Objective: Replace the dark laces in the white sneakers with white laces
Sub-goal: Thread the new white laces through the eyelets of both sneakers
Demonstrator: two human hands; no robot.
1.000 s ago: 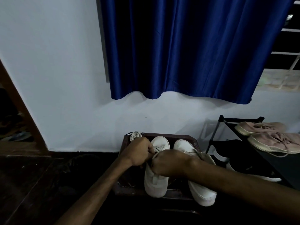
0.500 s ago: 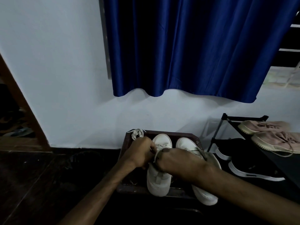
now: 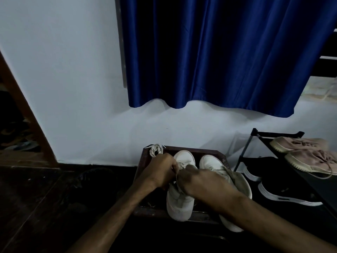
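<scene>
The white sneakers (image 3: 211,164) stood side by side on the dark tabletop (image 3: 204,152). Over the left sneaker (image 3: 179,203), the left hand (image 3: 160,172) and right hand (image 3: 198,181) pinched its pale lace (image 3: 183,164); a coiled white lace (image 3: 156,149) lay at the far-left corner

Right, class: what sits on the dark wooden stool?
Two white sneakers side by side, and a loose pale lace at its back left corner. The left hand and right hand cover one sneaker's lacing.

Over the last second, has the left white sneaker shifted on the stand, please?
No; the left white sneaker keeps its place beside the lace bundle on the stand.
</scene>
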